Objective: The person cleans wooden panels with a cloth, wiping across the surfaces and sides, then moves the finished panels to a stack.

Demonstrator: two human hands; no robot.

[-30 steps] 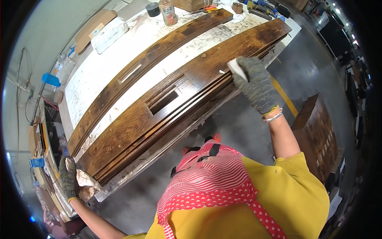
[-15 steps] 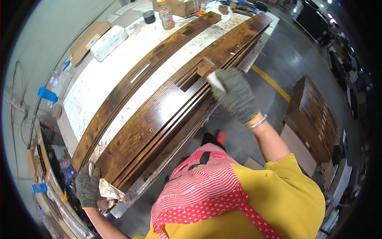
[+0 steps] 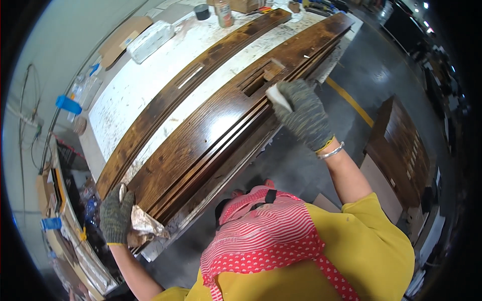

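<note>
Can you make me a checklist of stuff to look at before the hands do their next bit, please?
1. Gloves on both hands: ok, the left hand and right hand both wear one.
2. White pad in the right hand: ok, held at the front edge of the near board.
3. Left hand gripping the near board: cannot tell, it is by the board's left end, but the grip is unclear.
4. Far board apart from the near one: ok, white table shows between most of their length.
5. Bottle off the boards: ok, it stands beyond the far one.
</note>
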